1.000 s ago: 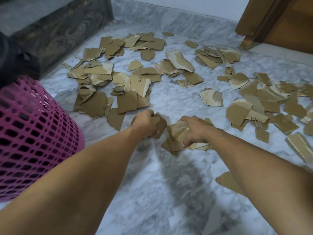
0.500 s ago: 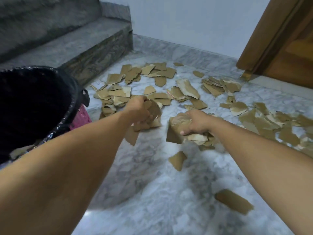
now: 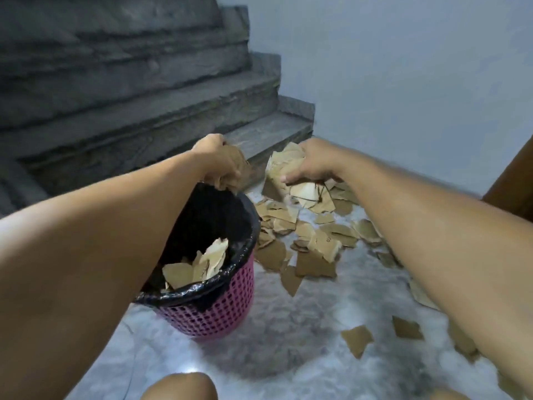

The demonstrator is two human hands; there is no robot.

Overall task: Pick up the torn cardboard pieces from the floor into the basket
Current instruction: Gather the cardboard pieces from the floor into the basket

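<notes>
Brown torn cardboard pieces [image 3: 305,249] lie scattered over the pale marble floor [image 3: 288,342] to the right of the basket [image 3: 213,313] — a pink mesh one lined with a black bag [image 3: 230,220] — and a few pieces already sit inside it. Each hand carries a bunch of them: the left hand [image 3: 215,157] has its fingers curled round a clump [image 3: 233,171] that hangs right over the far rim of the basket, while the right hand [image 3: 311,163] clamps a larger, paler wad [image 3: 284,168] just beside the basket, above the littered floor and not yet over the opening. The step in hand looks like the drop. The left bunch seems ready to be let go; the right one probably needs to travel leftward over the bag's mouth first, or loose scraps may fall outside. Much cardboard remains on the floor, so the task looks far from finished. Grey stone stairs [image 3: 144,111] rise behind, beside a plain wall [image 3: 403,82].
</notes>
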